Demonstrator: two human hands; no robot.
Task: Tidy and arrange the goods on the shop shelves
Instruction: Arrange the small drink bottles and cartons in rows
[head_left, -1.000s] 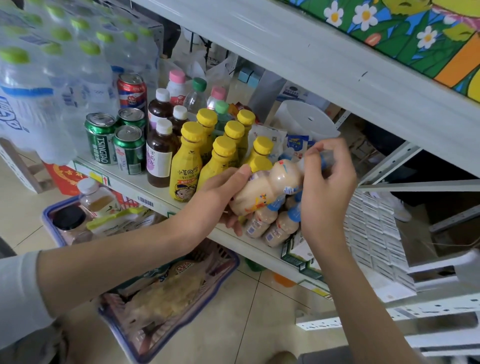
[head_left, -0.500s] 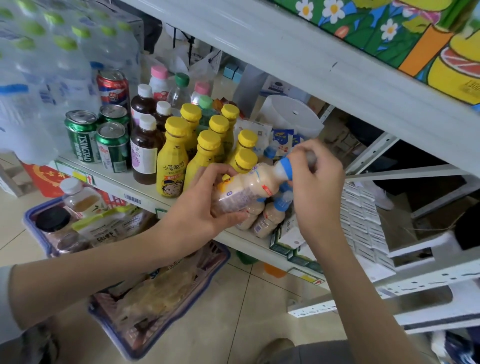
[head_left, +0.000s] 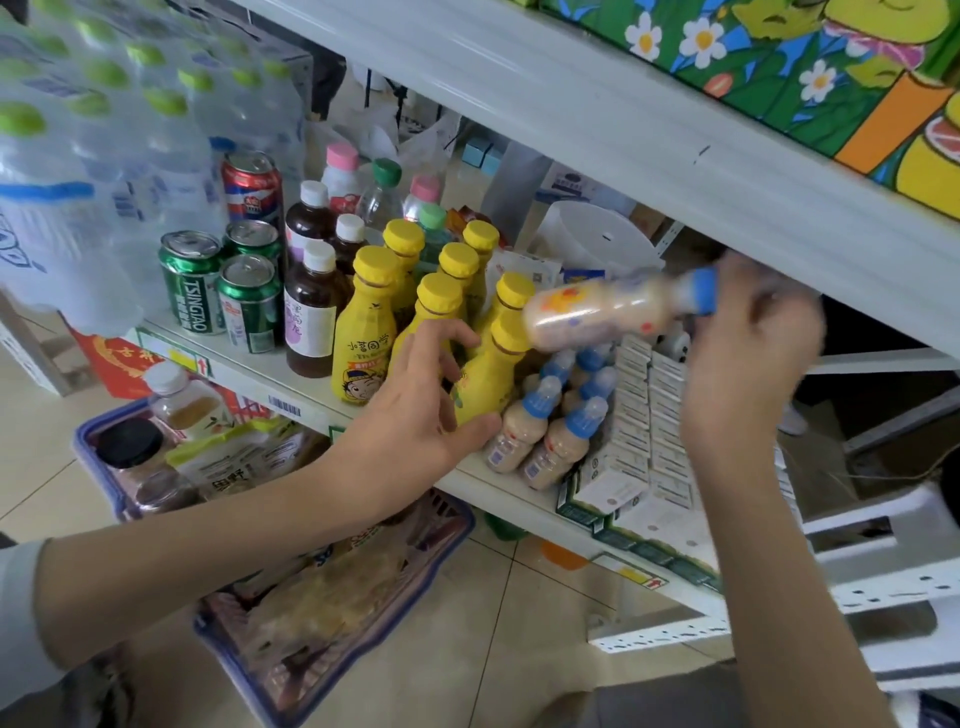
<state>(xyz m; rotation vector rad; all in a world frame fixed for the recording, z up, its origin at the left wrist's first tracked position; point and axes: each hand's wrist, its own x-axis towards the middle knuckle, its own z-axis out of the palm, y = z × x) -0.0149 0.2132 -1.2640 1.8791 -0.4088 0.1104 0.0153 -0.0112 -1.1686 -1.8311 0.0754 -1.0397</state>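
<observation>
Head view: looks down on a white metal shelf (head_left: 291, 402) with a price strip along its near edge.
Milky bottle (head_left: 597, 312): smooth translucent plastic, beige drink, orange print, rounded blue cap; lies level in the air above the shelf's right half.
Right grip (head_left: 748, 353): closed on that bottle at its cap end; motion-blurred, so single fingers are hard to make out.
Left grip (head_left: 415, 410): fingers and thumb curled round the nearest yellow bottle (head_left: 485, 384), which is glossy and waisted and stands on the shelf; its label is partly covered.
Blue-capped bottles (head_left: 550, 431): small cluster just right of the yellow one.
Left side: green cans (head_left: 218, 296), brown bottles (head_left: 311, 317), and a shrink-wrapped water pack (head_left: 104, 156) cut off by the frame.
Right side: white cartons (head_left: 641, 415) in rows, partly behind the right forearm.
Upper shelf (head_left: 623, 130): a broad white board that hides the far goods.
Floor: blue-rimmed basket (head_left: 332, 675) under the left forearm, its contents blurred.
</observation>
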